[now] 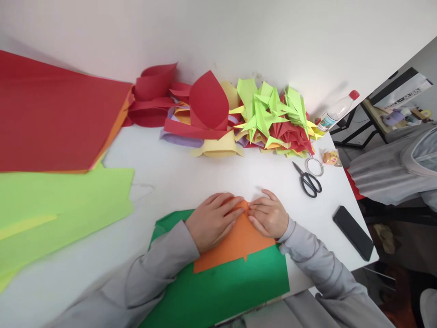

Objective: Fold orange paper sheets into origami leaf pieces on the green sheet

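A sheet of orange paper (235,246) lies on a larger green sheet (225,291) at the table's near edge. My left hand (215,221) rests flat over the left part of the orange paper, its fingers reaching to the top edge. At that same edge, on the right, my right hand (269,215) pinches the paper between thumb and fingers. The top edge looks folded there, though my fingers partly cover it. A small notch shows in the lower edge of the orange paper.
Large red sheets (58,123) and light green sheets (68,200) lie at left. Along the wall sit curled red paper pieces (208,102) and folded green paper shapes (266,109). Scissors (309,182), a tape roll (314,167), a bottle (336,111) and a phone (353,232) are at right.
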`<action>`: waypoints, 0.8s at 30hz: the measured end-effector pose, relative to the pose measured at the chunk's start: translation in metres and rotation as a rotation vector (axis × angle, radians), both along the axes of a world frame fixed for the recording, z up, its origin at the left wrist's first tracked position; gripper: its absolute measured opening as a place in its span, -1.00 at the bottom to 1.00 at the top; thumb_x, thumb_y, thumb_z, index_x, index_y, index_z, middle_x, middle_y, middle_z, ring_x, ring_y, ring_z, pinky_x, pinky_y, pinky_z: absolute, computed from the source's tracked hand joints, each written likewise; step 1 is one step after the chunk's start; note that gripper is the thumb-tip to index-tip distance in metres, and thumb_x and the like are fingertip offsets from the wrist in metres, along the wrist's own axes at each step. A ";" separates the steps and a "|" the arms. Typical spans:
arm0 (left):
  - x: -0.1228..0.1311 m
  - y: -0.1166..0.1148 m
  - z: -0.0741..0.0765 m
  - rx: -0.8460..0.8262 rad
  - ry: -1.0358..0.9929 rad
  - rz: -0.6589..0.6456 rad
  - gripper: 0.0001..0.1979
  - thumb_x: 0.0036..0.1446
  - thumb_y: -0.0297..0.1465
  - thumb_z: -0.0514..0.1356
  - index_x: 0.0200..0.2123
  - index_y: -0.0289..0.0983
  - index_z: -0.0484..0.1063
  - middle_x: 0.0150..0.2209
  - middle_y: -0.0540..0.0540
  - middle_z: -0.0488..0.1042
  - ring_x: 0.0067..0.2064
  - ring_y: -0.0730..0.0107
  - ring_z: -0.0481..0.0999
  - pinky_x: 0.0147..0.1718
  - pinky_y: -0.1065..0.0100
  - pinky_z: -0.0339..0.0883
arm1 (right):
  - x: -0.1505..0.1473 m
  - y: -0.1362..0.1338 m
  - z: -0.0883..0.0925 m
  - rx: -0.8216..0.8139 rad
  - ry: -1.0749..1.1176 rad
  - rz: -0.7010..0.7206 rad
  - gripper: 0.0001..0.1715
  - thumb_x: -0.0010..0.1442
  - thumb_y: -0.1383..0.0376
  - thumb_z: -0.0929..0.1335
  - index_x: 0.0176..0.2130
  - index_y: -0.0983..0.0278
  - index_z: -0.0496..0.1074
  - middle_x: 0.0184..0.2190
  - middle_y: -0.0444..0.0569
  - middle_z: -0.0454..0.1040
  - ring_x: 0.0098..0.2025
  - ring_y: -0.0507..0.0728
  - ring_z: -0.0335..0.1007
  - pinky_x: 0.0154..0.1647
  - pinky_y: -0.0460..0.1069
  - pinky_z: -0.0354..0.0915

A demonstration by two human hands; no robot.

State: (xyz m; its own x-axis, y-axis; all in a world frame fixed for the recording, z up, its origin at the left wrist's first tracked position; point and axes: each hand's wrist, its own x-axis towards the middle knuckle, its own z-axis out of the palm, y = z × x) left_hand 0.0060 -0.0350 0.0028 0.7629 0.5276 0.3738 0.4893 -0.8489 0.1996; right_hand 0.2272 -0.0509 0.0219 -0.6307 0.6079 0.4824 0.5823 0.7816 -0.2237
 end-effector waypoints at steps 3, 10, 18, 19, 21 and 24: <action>0.005 0.001 -0.001 0.022 0.008 0.054 -0.66 0.22 -0.46 -0.03 -0.01 -0.26 0.41 0.02 -0.16 0.45 -0.02 0.12 0.34 -0.03 0.07 0.26 | 0.001 0.001 -0.004 -0.021 0.000 0.004 -0.84 0.20 0.35 0.29 -0.30 0.23 0.48 -0.33 -0.06 0.60 -0.19 0.10 0.47 0.21 0.21 0.12; 0.011 0.007 0.000 0.022 0.016 0.190 -0.63 0.21 -0.24 0.05 -0.03 -0.36 0.39 -0.01 -0.35 0.42 0.00 -0.05 0.36 -0.10 0.03 0.29 | -0.002 0.003 -0.006 0.033 -0.011 0.007 -0.84 0.21 0.35 0.28 -0.30 0.24 0.47 -0.35 -0.05 0.58 -0.17 0.12 0.44 0.18 0.20 0.16; 0.018 0.012 -0.001 -0.159 -0.052 0.221 -0.70 0.09 -0.24 0.18 -0.18 -0.32 0.34 0.03 -0.34 0.35 0.03 -0.04 0.32 -0.09 0.01 0.31 | -0.001 0.004 -0.014 -0.085 0.057 -0.109 -0.76 0.21 0.27 0.29 -0.13 0.27 0.43 -0.20 0.04 0.53 -0.02 0.19 0.34 0.12 0.20 0.19; 0.018 0.013 -0.002 -0.162 -0.053 0.232 -0.68 0.07 -0.22 0.20 -0.19 -0.32 0.34 0.05 -0.36 0.33 0.04 -0.06 0.31 -0.09 0.00 0.31 | -0.001 0.005 -0.014 -0.094 0.060 -0.124 -0.74 0.20 0.26 0.29 -0.12 0.29 0.42 -0.16 0.07 0.52 0.00 0.21 0.31 0.10 0.20 0.21; 0.017 0.016 -0.005 -0.164 -0.051 0.249 -0.66 0.04 -0.17 0.22 -0.22 -0.30 0.33 0.06 -0.36 0.32 0.06 -0.08 0.30 -0.09 -0.01 0.30 | -0.001 0.005 -0.014 -0.112 0.047 -0.140 -0.73 0.20 0.25 0.30 -0.12 0.32 0.42 -0.11 0.11 0.48 0.02 0.24 0.28 0.08 0.19 0.23; 0.016 0.020 -0.011 -0.182 -0.083 0.265 -0.63 -0.01 -0.10 0.24 -0.27 -0.25 0.31 0.04 -0.32 0.33 0.06 -0.06 0.31 -0.09 -0.01 0.30 | -0.002 0.005 -0.013 -0.143 0.026 -0.130 -0.74 0.19 0.25 0.29 -0.14 0.32 0.42 -0.09 0.14 0.45 0.03 0.25 0.24 0.07 0.19 0.24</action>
